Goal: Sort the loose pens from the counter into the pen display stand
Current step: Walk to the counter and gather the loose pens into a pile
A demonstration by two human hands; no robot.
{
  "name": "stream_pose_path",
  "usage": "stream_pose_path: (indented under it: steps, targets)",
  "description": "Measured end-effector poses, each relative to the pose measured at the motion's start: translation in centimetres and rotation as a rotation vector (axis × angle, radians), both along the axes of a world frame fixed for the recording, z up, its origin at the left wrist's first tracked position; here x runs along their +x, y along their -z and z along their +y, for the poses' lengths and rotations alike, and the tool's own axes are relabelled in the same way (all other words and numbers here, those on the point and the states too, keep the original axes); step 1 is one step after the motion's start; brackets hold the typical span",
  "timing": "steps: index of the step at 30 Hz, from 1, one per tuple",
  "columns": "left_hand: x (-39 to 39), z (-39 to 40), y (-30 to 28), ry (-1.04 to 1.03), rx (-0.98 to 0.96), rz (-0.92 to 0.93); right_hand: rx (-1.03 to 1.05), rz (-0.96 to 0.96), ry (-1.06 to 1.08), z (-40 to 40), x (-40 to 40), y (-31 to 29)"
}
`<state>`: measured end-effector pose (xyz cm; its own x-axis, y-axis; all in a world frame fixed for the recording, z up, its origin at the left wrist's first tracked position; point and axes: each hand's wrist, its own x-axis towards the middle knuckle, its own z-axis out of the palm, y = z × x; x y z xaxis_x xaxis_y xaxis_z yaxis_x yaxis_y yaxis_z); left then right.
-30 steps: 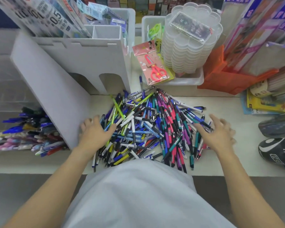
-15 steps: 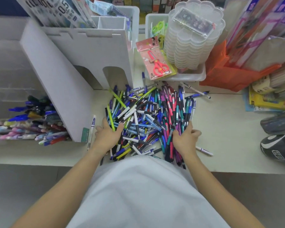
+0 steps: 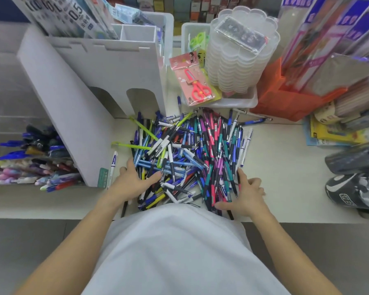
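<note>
Loose pens point(image 3: 190, 158) lie heaped on the pale counter point(image 3: 285, 167), just right of the white pen display stand point(image 3: 77, 99); one white pen point(image 3: 113, 165) lies apart against the stand's base. Left hand point(image 3: 134, 182) rests flat on the heap's left edge, fingers straight and spread; right hand point(image 3: 246, 195) cups the heap's right edge, fingers relaxed and apart, gripping nothing. Packaged red scissors point(image 3: 197, 88) lean on a tray behind the heap.
</note>
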<state>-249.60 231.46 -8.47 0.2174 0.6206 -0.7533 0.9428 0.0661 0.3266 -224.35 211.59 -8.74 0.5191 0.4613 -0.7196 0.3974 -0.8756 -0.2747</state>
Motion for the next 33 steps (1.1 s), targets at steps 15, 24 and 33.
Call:
stream_pose_path:
  steps: [15, 24, 33]
  targets:
    - [4.1, -0.7, 0.8, -0.183, 0.1, -0.146, 0.222, 0.069, 0.136, 6.6, -6.4, 1.4]
    - [1.2, 0.7, 1.4, 0.016, 0.228, -0.088, 0.042, 0.139, -0.229, 5.3, -1.4, -2.9]
    - [-0.7, 0.6, 2.5, -0.119, 0.402, -0.026, 0.498, -0.301, 0.167, 5.7, 6.9, 0.5]
